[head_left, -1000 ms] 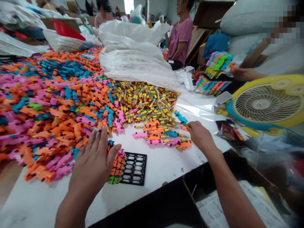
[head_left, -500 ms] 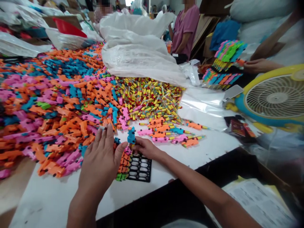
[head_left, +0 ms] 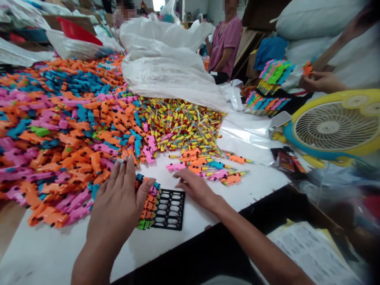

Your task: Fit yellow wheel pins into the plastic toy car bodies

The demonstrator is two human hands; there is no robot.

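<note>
Right hand point(head_left: 197, 188) withdrawn, black tray point(head_left: 168, 209) partly hidden

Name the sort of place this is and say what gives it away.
Probably a small assembly or packing workshop: a large heap of colorful plastic pieces covers much of the white table, a black grid tray is partly filled, and bulky white sacks are stacked behind.

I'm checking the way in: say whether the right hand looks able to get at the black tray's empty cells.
Likely yes: the right hand is close to the black tray, whose empty cells on that side show uncovered. The left hand is by the tray's toys, apparently leaving the way free.
</note>
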